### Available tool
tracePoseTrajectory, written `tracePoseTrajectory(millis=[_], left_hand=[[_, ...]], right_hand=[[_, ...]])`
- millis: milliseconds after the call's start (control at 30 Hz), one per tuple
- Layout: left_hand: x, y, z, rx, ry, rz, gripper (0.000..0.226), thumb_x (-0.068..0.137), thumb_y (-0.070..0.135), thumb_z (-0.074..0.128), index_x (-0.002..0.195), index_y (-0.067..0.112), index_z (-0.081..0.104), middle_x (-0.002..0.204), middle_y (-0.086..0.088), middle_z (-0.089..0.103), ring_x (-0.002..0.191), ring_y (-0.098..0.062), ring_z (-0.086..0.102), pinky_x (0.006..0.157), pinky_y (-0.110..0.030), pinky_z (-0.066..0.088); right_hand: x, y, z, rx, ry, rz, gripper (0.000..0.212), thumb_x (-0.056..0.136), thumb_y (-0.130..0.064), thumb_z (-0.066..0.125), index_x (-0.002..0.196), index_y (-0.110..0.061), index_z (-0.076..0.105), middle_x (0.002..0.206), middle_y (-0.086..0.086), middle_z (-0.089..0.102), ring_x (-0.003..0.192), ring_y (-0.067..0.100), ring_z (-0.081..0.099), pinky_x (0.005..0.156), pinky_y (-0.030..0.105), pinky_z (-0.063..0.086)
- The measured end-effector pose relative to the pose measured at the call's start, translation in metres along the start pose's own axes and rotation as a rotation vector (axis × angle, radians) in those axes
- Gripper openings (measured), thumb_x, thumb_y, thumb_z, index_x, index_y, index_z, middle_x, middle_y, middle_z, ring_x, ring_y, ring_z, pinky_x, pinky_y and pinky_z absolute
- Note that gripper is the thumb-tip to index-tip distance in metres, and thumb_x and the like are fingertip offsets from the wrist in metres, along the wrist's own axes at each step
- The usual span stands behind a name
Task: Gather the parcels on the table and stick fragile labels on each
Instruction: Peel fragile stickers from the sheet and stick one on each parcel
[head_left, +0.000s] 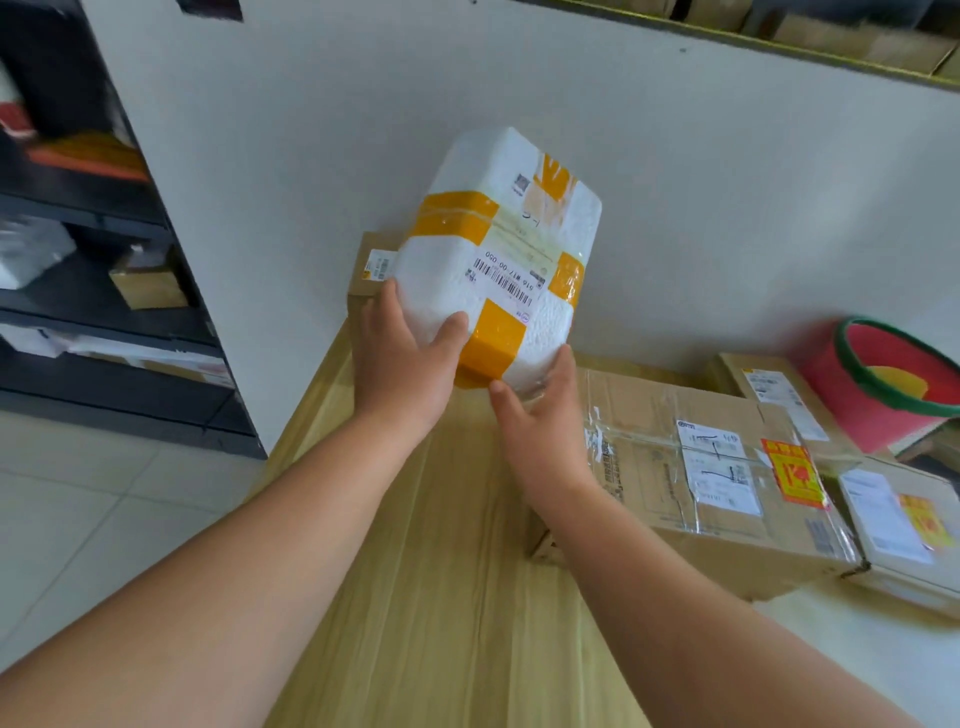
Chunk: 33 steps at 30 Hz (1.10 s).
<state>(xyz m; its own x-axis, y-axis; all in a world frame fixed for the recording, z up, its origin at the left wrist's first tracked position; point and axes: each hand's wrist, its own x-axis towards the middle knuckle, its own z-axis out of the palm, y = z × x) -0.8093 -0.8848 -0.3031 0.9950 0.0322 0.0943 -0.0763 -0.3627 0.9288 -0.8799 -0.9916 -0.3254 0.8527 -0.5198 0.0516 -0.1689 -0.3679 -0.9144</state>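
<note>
A white foam parcel (501, 244) banded with yellow tape is held up above the far end of the wooden table (441, 597). My left hand (402, 358) grips its near left corner and my right hand (540, 421) cups its near right underside. A large cardboard parcel (691, 467) lies on the table to the right and carries a red and yellow fragile label (792, 474). Further right lies a smaller parcel (904, 530) that also bears a yellow label. A small brown box (371, 265) sits behind the foam parcel, partly hidden by it.
Another cardboard box (779, 395) lies at the back right beside a red basket with a green rim (883, 384). A white wall (675, 182) rises right behind the table. Dark shelving with packages (104, 260) stands at the left over a tiled floor.
</note>
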Motion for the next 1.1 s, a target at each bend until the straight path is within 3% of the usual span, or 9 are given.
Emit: tracePoseTrajectory(millis=[100, 167, 267, 333, 433, 500, 633, 767, 1100], left_hand=[[-0.042, 0.021, -0.025, -0.084, 0.045, 0.022, 0.084, 0.073, 0.054, 0.059, 0.146, 0.026, 0.026, 0.141, 0.002, 0.036, 0.125, -0.018, 0.045, 0.101, -0.043, 0.044], [-0.076, 0.027, -0.039, -0.128, 0.073, 0.003, 0.086, 0.071, 0.054, 0.059, 0.146, 0.026, 0.027, 0.142, 0.0, 0.036, 0.125, -0.017, 0.045, 0.104, -0.042, 0.042], [-0.135, 0.024, -0.058, -0.168, 0.12, -0.041, 0.085, 0.072, 0.054, 0.062, 0.145, 0.027, 0.028, 0.143, 0.001, 0.037, 0.126, -0.016, 0.045, 0.104, -0.04, 0.041], [-0.176, 0.014, -0.068, -0.17, 0.136, -0.076, 0.082, 0.076, 0.049, 0.066, 0.145, 0.026, 0.029, 0.142, 0.003, 0.038, 0.124, -0.013, 0.045, 0.1, -0.032, 0.04], [-0.236, -0.006, -0.079, -0.186, 0.146, -0.134, 0.079, 0.069, 0.054, 0.066, 0.138, 0.031, 0.036, 0.135, 0.005, 0.048, 0.116, -0.01, 0.052, 0.095, -0.032, 0.044], [-0.272, -0.018, -0.084, -0.177, 0.157, -0.19, 0.077, 0.065, 0.056, 0.065, 0.133, 0.031, 0.039, 0.13, 0.004, 0.053, 0.111, -0.012, 0.056, 0.094, -0.035, 0.047], [-0.336, -0.046, -0.089, -0.188, 0.151, -0.337, 0.076, 0.069, 0.054, 0.065, 0.135, 0.027, 0.039, 0.125, 0.003, 0.057, 0.107, -0.016, 0.058, 0.087, -0.037, 0.048], [-0.383, -0.074, -0.082, -0.189, 0.133, -0.489, 0.055, 0.082, 0.038, 0.068, 0.13, 0.02, 0.045, 0.115, -0.001, 0.061, 0.096, -0.019, 0.059, 0.073, -0.031, 0.043], [-0.423, -0.112, -0.068, -0.123, -0.11, -0.771, 0.056, 0.089, 0.043, 0.06, 0.135, 0.022, 0.036, 0.117, 0.001, 0.052, 0.102, -0.021, 0.048, 0.083, -0.036, 0.036]], right_hand=[[-0.034, -0.017, -0.027, 0.007, -0.028, -0.088, 0.06, 0.089, -0.027, 0.063, 0.14, -0.027, 0.03, 0.128, -0.013, 0.049, 0.114, 0.003, 0.049, 0.085, 0.017, 0.042], [-0.064, -0.025, -0.047, -0.001, -0.088, -0.106, 0.059, 0.091, -0.027, 0.061, 0.14, -0.032, 0.029, 0.127, -0.017, 0.047, 0.111, -0.009, 0.045, 0.087, 0.008, 0.036], [-0.12, -0.027, -0.074, -0.046, -0.194, -0.094, 0.072, 0.093, -0.033, 0.059, 0.151, -0.027, 0.017, 0.148, -0.011, 0.036, 0.134, -0.001, 0.033, 0.108, 0.021, 0.031], [-0.159, -0.023, -0.089, -0.07, -0.248, -0.076, 0.076, 0.093, -0.034, 0.059, 0.153, -0.025, 0.012, 0.15, -0.015, 0.031, 0.136, 0.0, 0.029, 0.107, 0.023, 0.029], [-0.212, -0.011, -0.111, -0.117, -0.322, -0.066, 0.064, 0.094, -0.03, 0.058, 0.148, -0.022, 0.025, 0.124, -0.023, 0.043, 0.103, -0.023, 0.033, 0.086, 0.003, 0.03], [-0.241, -0.001, -0.121, -0.174, -0.357, -0.068, 0.05, 0.094, -0.028, 0.057, 0.138, -0.017, 0.036, 0.113, -0.018, 0.048, 0.088, -0.019, 0.037, 0.07, -0.001, 0.034], [-0.287, 0.027, -0.128, -0.277, -0.411, -0.061, 0.059, 0.094, -0.033, 0.056, 0.145, -0.018, 0.029, 0.143, -0.006, 0.04, 0.126, 0.007, 0.039, 0.088, 0.013, 0.029], [-0.319, 0.06, -0.133, -0.369, -0.448, 0.0, 0.056, 0.093, -0.036, 0.056, 0.141, -0.019, 0.034, 0.14, -0.003, 0.043, 0.126, 0.015, 0.042, 0.089, 0.024, 0.035], [-0.345, 0.116, -0.142, -0.471, -0.558, 0.149, 0.064, 0.095, -0.037, 0.053, 0.15, -0.022, 0.023, 0.151, -0.002, 0.033, 0.136, 0.019, 0.035, 0.107, 0.036, 0.035]])
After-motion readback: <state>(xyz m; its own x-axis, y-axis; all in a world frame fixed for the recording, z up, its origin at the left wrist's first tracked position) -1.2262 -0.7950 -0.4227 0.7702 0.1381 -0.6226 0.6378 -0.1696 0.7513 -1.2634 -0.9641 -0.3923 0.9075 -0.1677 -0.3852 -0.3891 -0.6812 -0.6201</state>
